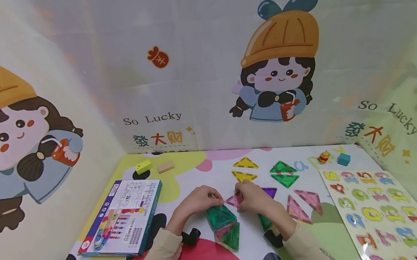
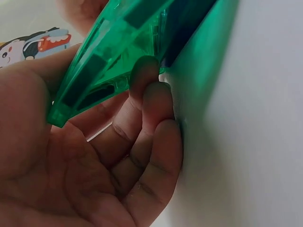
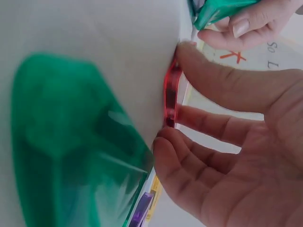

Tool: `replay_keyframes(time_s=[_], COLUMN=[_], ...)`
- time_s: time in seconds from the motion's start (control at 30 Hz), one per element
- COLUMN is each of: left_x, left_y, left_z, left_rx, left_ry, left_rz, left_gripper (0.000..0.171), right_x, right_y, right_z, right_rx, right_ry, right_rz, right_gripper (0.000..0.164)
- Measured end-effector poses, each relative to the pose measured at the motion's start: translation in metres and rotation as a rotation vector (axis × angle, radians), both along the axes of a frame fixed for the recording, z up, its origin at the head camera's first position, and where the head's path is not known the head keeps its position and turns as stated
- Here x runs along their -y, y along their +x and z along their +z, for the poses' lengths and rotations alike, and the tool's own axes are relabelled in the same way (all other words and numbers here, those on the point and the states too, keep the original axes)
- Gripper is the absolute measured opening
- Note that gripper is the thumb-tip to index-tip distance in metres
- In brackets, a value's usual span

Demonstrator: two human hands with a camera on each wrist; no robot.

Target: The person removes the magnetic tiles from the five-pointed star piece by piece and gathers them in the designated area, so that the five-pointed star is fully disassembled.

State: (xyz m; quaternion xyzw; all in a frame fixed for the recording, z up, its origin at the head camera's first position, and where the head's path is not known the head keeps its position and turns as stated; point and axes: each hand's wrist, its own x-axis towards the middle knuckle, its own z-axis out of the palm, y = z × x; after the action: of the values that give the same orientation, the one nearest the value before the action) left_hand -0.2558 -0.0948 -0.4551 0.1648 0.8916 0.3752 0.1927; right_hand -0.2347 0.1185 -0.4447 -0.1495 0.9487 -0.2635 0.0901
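My left hand (image 1: 201,200) grips the upper edge of a green translucent magnetic tile (image 1: 220,215). In the left wrist view that green tile (image 2: 102,61) slants up between thumb and curled fingers. A pink piece (image 1: 223,229) and a green triangular tile (image 1: 232,239) adjoin its lower side. My right hand (image 1: 254,195) pinches a pink triangular tile (image 1: 232,200), partly covered by the fingers. From the right wrist, this tile (image 3: 171,97) appears edge-on, reddish, flanked by thumb and fingertips. Close to the right wrist lie another green tile (image 1: 265,222) and a purple tile (image 1: 271,191).
Two pink triangles (image 1: 297,210) lie to the right, with yellow triangles (image 1: 245,163) and green triangles (image 1: 285,180) farther back. A boxed toy (image 1: 127,214) stands left, a number puzzle board (image 1: 384,210) right. Small blocks (image 1: 143,166), a figurine (image 1: 324,157) and a blue cube (image 1: 343,159) sit behind.
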Motion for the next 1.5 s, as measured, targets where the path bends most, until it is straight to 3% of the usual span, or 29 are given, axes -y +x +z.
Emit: replay_keyframes(time_s=[0.17,0.3,0.4,0.5,0.6,0.77,0.83,1.07,1.17,1.33,1.5], left_x=[0.001,0.001,0.002,0.003,0.004,0.006,0.006,0.004,0.003,0.003,0.005], left_y=[0.000,0.000,0.000,0.000,-0.001,-0.003,-0.004,-0.007,-0.008,-0.008,-0.006], left_z=[0.000,-0.001,-0.001,-0.001,0.000,-0.002,-0.003,-0.007,-0.008,-0.007,0.000], left_rx=[0.005,0.003,0.001,0.004,0.013,0.038,0.056,0.131,0.118,0.085,0.100], left_ry=[0.015,0.024,0.026,0.030,0.047,0.105,0.133,0.229,0.234,0.247,0.286], left_rz=[-0.005,-0.008,-0.010,-0.012,-0.015,-0.026,-0.022,0.018,0.026,0.041,0.046], left_gripper=[0.015,0.014,0.014,0.014,0.014,0.017,0.019,0.023,0.022,0.021,0.022], right_x=[-0.005,-0.014,-0.021,-0.026,-0.027,-0.024,-0.020,-0.006,-0.002,-0.001,-0.003], right_y=[-0.003,-0.009,-0.014,-0.017,-0.017,-0.011,-0.008,0.001,0.004,0.003,0.002], right_z=[0.000,-0.002,-0.003,-0.002,0.001,0.014,0.017,0.009,0.006,0.000,-0.004], right_rx=[0.086,0.154,0.166,0.134,0.071,-0.018,0.006,0.232,0.278,0.340,0.409], right_ry=[-0.058,-0.211,-0.301,-0.289,-0.204,-0.120,-0.138,-0.314,-0.347,-0.419,-0.506], right_rz=[0.002,0.033,-0.006,-0.091,-0.150,-0.188,-0.155,0.056,0.076,0.090,0.123], right_gripper=[0.039,0.022,0.011,0.008,0.006,0.010,0.009,0.022,0.025,0.017,0.029])
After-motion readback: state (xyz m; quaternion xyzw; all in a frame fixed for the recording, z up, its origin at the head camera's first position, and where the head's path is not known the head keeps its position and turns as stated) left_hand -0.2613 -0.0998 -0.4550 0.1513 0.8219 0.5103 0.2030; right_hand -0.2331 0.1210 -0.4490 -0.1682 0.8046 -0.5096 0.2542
